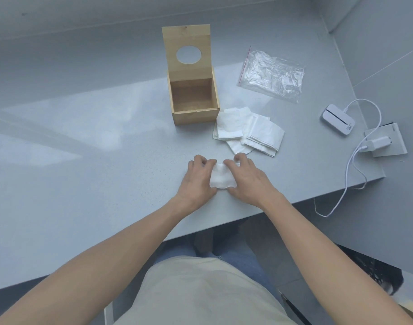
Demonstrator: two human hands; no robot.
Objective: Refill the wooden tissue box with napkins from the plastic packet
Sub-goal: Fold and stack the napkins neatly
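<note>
The wooden tissue box (194, 117) stands open on the grey table, its lid (186, 48) with a round hole tipped up at the back; the inside looks empty. Right of it lies a loose pile of white napkins (247, 132). The clear plastic packet (271, 75) lies flat farther back right and looks empty. Near the table's front edge, my left hand (197, 179) and my right hand (249, 181) both press and pinch one folded white napkin (222, 179) flat on the table between them.
A white device (338, 119) with a cable (355, 170) lies at the right, next to a charger plugged into a white socket block (386, 139). The table's front edge (224, 221) runs just behind my wrists. A wall stands behind the box.
</note>
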